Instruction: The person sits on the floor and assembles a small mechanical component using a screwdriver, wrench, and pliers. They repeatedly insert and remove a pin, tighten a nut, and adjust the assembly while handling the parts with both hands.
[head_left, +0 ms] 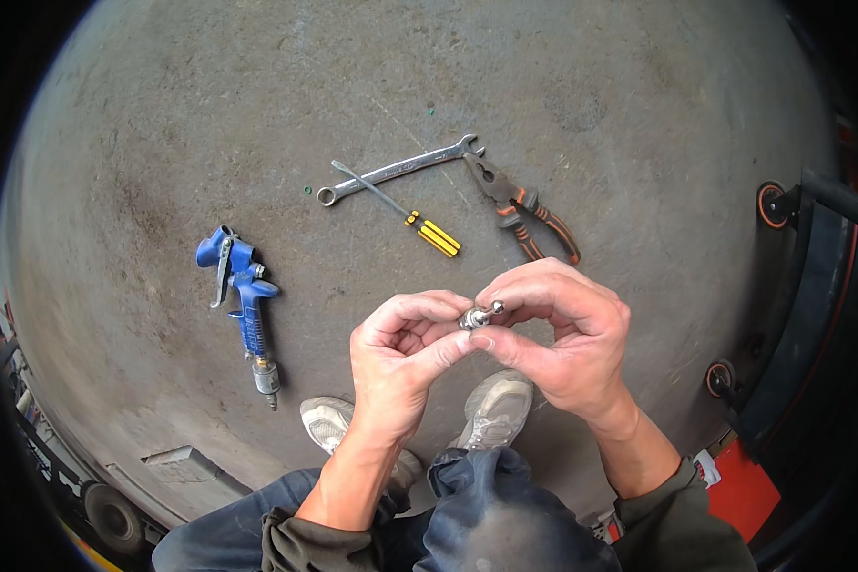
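A small silvery metal fitting [475,318] with a short knob sticking out to the right is pinched between both my hands, above my shoes. My left hand [398,348] grips it from the left with thumb and forefinger. From the right, the thumb and fingertips of my right hand [574,334] close on the same piece, partly covering it. To the left on the floor lies a blue spray gun [249,310] with a metal trigger and a hose connector at its lower end. Beyond my hands lie combination pliers [505,195] with black and orange handles.
A combination wrench [396,170] lies under the shaft of a yellow-handled screwdriver [435,238]. A small green ring [307,190] is beside the wrench's ring end. At right stands a dark wheeled frame with a caster [720,378], near a red surface [745,491]. A wheel [114,520] shows lower left.
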Available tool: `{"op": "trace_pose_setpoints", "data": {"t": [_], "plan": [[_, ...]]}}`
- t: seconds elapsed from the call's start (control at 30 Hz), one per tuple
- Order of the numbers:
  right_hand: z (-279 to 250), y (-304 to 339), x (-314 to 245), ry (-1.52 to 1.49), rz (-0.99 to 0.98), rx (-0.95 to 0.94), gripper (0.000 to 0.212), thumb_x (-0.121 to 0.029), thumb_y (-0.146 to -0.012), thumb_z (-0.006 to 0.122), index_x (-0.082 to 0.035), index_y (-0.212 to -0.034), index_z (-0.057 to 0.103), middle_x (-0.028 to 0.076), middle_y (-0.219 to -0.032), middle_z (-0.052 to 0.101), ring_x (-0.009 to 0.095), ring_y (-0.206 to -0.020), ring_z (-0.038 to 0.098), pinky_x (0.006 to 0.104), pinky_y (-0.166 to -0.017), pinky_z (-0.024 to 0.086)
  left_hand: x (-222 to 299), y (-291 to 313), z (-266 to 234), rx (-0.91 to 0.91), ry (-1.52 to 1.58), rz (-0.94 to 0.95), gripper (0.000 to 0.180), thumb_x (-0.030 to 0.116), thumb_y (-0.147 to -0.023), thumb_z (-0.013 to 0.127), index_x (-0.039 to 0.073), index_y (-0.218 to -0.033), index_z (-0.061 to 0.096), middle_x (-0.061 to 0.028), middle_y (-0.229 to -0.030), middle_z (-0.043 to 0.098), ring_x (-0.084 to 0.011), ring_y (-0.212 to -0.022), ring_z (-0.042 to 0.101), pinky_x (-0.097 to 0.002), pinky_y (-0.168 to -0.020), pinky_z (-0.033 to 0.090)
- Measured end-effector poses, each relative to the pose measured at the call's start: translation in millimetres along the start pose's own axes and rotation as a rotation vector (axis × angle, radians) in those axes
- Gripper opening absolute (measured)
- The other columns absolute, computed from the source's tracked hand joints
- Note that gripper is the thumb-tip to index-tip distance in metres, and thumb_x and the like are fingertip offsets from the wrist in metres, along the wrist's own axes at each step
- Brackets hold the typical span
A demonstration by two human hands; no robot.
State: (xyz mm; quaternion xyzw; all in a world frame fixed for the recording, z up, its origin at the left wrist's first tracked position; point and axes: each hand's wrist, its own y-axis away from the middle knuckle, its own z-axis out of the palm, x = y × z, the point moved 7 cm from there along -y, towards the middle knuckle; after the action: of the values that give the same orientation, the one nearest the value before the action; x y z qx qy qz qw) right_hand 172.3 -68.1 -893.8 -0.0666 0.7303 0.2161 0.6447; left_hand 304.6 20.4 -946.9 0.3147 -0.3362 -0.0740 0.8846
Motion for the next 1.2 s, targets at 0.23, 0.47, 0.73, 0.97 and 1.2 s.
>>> {"op": "trace_pose_setpoints", "data": {"t": [0.23,0.47,0.73,0.97,1.2], "plan": [[-3.1,0.4,10.3,-0.052,0.048,-0.012,0.019,0.005,-0.079,0.079,0.002,-0.098,0.073,0.009,-0.097,0.071,0.014,-0.084,0.070,0.0264,-0.074,0.061,0.8,-1.9,3.2,-0.007,-0.044,-0.017,0.023,-0.012,-0.083,0.075,-0.004,-0.102,0.066,-0.0175,-0.114,0.069,-0.0210,-0.105,0.069,-0.0336,-0.096,0.057],[-18.3,-0.7,40.8,-0.256,0.242,-0.053,0.021,0.000,-0.087,0.077,0.006,-0.106,0.071,0.008,-0.100,0.070,0.012,-0.085,0.068,0.0244,-0.073,0.059,-21.4,-11.4,6.3,-0.001,-0.072,-0.133,0.028,-0.008,-0.085,0.075,-0.003,-0.110,0.064,-0.0167,-0.114,0.070,-0.0193,-0.106,0.069,-0.0324,-0.097,0.057],[-40.3,-5.7,90.3,-0.231,0.496,0.058,0.016,-0.008,-0.093,0.072,0.003,-0.104,0.072,0.006,-0.087,0.071,0.010,-0.075,0.067,0.0249,-0.067,0.057,-44.4,-47.5,17.3,-0.005,-0.412,-0.015,0.036,-0.002,-0.089,0.075,-0.004,-0.122,0.063,-0.0125,-0.110,0.072,-0.0169,-0.100,0.071,-0.0294,-0.090,0.058],[-38.3,-15.2,106.9,-0.166,0.546,0.155,0.018,-0.013,-0.092,0.074,0.002,-0.101,0.074,0.006,-0.087,0.073,0.010,-0.074,0.067,0.0243,-0.067,0.056,-37.6,-66.1,17.0,0.061,-0.689,0.064,0.024,0.003,-0.089,0.075,-0.005,-0.112,0.071,-0.0110,-0.101,0.076,-0.0154,-0.092,0.073,-0.0288,-0.085,0.058],[-43.8,-47.3,103.3,0.017,0.551,0.041,0.022,-0.019,-0.094,0.072,0.001,-0.102,0.075,0.007,-0.088,0.073,0.011,-0.078,0.069,0.0235,-0.067,0.056,-35.5,-86.0,14.6,0.110,-0.705,0.074,0.024,0.005,-0.092,0.072,-0.005,-0.114,0.073,-0.0117,-0.098,0.077,-0.0137,-0.091,0.072,-0.0283,-0.082,0.057]]}}
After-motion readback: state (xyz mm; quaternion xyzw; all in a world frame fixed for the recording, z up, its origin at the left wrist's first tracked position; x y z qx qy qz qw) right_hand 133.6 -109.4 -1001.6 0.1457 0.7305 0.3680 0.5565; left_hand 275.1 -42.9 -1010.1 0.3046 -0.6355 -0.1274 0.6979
